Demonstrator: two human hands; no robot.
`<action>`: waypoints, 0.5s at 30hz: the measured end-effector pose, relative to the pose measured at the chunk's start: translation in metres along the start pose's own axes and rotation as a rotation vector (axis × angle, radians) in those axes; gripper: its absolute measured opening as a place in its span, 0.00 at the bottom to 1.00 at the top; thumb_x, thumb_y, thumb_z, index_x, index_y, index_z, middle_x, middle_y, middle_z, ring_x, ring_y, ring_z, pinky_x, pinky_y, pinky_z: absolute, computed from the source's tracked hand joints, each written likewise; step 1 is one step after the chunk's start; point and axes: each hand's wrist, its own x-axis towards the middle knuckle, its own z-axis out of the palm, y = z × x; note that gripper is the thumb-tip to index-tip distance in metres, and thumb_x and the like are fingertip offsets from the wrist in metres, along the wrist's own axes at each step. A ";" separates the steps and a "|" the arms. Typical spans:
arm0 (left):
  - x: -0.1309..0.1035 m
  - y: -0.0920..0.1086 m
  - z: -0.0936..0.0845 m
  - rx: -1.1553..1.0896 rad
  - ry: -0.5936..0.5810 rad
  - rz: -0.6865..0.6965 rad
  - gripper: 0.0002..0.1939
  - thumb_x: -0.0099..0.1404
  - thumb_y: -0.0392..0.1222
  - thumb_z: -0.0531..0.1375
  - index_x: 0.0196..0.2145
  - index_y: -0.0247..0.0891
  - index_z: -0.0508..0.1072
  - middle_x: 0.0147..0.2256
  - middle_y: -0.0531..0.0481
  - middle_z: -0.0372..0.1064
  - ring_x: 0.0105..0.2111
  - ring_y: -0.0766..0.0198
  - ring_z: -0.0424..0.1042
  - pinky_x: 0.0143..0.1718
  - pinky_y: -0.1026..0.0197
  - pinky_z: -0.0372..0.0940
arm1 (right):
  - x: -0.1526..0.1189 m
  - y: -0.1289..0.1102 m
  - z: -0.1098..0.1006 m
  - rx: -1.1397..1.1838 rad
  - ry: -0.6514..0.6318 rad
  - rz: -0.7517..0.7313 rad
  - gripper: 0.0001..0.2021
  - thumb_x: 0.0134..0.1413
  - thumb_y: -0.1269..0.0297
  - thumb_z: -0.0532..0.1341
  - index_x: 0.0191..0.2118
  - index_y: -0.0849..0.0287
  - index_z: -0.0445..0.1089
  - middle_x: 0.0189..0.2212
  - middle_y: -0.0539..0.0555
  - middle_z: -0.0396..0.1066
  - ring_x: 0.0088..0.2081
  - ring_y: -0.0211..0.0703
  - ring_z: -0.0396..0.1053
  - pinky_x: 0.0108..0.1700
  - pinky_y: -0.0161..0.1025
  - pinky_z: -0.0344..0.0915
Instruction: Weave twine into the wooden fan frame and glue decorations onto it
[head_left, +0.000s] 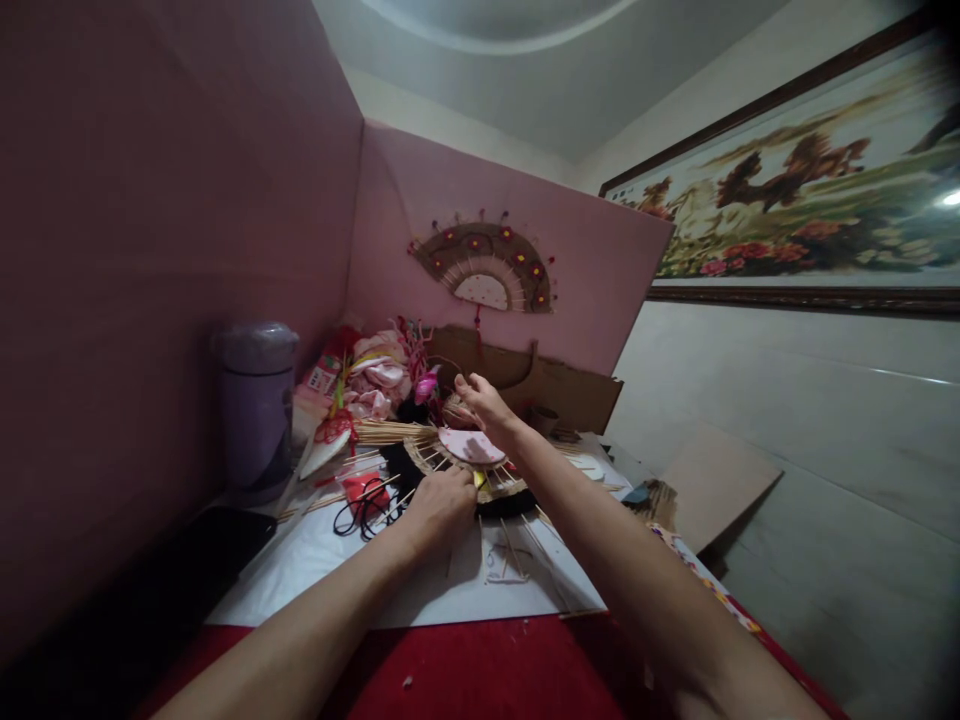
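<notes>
A half-made craft fan lies on the table, with thin wooden sticks, a black outer band (506, 504) and a pink dotted half-round piece (472, 446). My left hand (444, 505) rests on the near side of this fan, fingers curled down; what they pinch is hidden. Beside its fingertips shows a small yellow piece (480, 479). Above the fan's far edge my right hand (487, 408) is raised, fingers stretched out, nothing visible in it. Just behind those fingers sits a ball of twine (454, 411), partly covered.
A purple flask (258, 420) stands at the left. Black cord (365, 508) and a red packet (367, 490) lie left of the fan. Pink cloth (379, 370) is heaped behind. A finished fan (480, 255) hangs on the pink board. White paper (300, 570) covers the red tablecloth (450, 670).
</notes>
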 end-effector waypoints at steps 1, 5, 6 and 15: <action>0.000 0.000 0.001 0.000 0.003 0.000 0.12 0.62 0.34 0.52 0.28 0.33 0.74 0.32 0.44 0.71 0.36 0.57 0.69 0.36 0.58 0.64 | 0.000 0.004 -0.003 -0.038 0.042 -0.036 0.29 0.50 0.51 0.63 0.54 0.62 0.61 0.51 0.62 0.65 0.54 0.48 0.63 0.53 0.42 0.61; 0.000 -0.001 0.001 -0.009 0.033 -0.003 0.11 0.62 0.34 0.52 0.28 0.34 0.74 0.33 0.45 0.70 0.35 0.59 0.69 0.36 0.59 0.63 | -0.024 0.023 -0.035 -0.298 0.176 -0.153 0.18 0.53 0.58 0.58 0.47 0.63 0.67 0.47 0.61 0.70 0.49 0.47 0.67 0.52 0.42 0.61; 0.000 -0.001 0.001 -0.012 0.035 0.000 0.11 0.62 0.33 0.52 0.28 0.34 0.74 0.33 0.45 0.70 0.35 0.59 0.69 0.36 0.59 0.63 | -0.035 0.027 -0.045 -0.345 0.158 -0.164 0.15 0.54 0.59 0.56 0.43 0.63 0.69 0.41 0.60 0.72 0.44 0.46 0.70 0.47 0.42 0.64; 0.000 -0.001 0.004 0.005 0.023 0.004 0.12 0.64 0.34 0.51 0.28 0.34 0.73 0.33 0.46 0.70 0.36 0.59 0.68 0.35 0.59 0.63 | -0.116 0.051 -0.089 -0.803 -0.318 -0.421 0.11 0.45 0.78 0.57 0.34 0.60 0.71 0.33 0.53 0.71 0.37 0.40 0.66 0.42 0.37 0.62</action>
